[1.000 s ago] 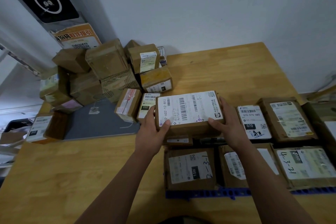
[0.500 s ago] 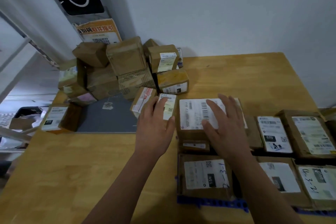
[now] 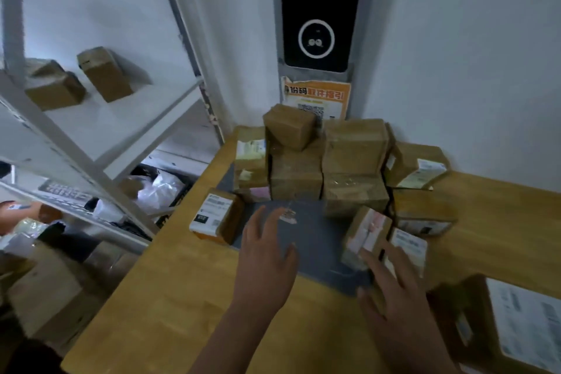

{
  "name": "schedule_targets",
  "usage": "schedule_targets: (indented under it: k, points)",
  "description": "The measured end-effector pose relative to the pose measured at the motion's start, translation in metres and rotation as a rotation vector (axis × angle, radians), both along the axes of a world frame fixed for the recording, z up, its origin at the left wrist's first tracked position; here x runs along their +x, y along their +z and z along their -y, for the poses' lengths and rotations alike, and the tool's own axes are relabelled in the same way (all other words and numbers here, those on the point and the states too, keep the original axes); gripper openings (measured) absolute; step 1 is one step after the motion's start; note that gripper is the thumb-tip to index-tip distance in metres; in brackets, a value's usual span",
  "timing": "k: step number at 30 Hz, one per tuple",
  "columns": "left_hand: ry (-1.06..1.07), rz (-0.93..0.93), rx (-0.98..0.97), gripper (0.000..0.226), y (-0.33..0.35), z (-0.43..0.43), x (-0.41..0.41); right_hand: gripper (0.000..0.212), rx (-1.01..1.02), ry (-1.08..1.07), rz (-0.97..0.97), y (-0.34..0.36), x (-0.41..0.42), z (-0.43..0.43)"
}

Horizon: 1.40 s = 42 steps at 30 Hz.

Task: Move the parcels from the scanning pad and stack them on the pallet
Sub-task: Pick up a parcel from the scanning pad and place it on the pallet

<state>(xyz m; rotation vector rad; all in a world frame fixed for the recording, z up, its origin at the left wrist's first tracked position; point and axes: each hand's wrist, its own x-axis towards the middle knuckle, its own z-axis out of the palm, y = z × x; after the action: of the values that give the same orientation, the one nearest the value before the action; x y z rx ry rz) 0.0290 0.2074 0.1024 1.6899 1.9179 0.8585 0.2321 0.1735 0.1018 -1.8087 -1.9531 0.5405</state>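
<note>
Head view: fetching step, left hand [image 3: 267, 264] and right hand [image 3: 394, 294] hover over the scanning pad [image 3: 309, 240], fingers [image 3: 254, 228] spread and empty; next I'd grip the tilted pink-taped parcel [image 3: 365, 234] at its right edge.

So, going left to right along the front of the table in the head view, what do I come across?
small white-labelled parcel → left hand → right hand → large labelled parcel at the picture's right edge.
</note>
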Motion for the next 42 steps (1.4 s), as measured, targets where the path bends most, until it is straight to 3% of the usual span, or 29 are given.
schedule_targets:
  k: [8, 14, 22, 27, 30, 34, 36, 39, 42]
  points:
    - [0.080, 0.040, -0.106, 0.065, -0.042, -0.037, -0.128, 0.061, -0.393, 0.052, -0.163, -0.014, -0.125, -0.048]
    - [0.126, 0.200, -0.162, 0.060, -0.068, -0.070, -0.170, 0.061, -0.531, -0.019, -0.276, -0.035, -0.166, -0.088]
    - [-0.001, 0.011, -0.097, 0.056, -0.079, -0.136, -0.173, 0.063, -0.512, -0.068, -0.197, -0.046, -0.176, -0.155]
    - [-0.057, 0.131, -0.116, 0.065, -0.085, -0.183, -0.162, 0.071, -0.481, -0.107, -0.339, -0.055, -0.196, -0.206]
    - [-0.072, 0.198, -0.132, 0.074, -0.092, -0.204, -0.157, 0.058, -0.457, -0.130, -0.491, -0.057, -0.208, -0.235]
    - [-0.094, 0.334, -0.167, 0.074, -0.099, -0.209, -0.147, 0.085, -0.501, -0.142, -0.633, -0.062, -0.218, -0.259]
    - [-0.067, 0.372, -0.139, 0.067, -0.102, -0.202, -0.143, 0.080, -0.504, -0.160, -0.683, -0.061, -0.218, -0.256]
    - [-0.014, 0.396, -0.051, 0.060, -0.100, -0.186, -0.134, 0.050, -0.451, -0.152, -0.741, -0.057, -0.214, -0.245]
    - [0.057, 0.463, 0.031, 0.049, -0.092, -0.168, -0.120, 0.036, -0.394, -0.177, -0.803, -0.058, -0.202, -0.223]
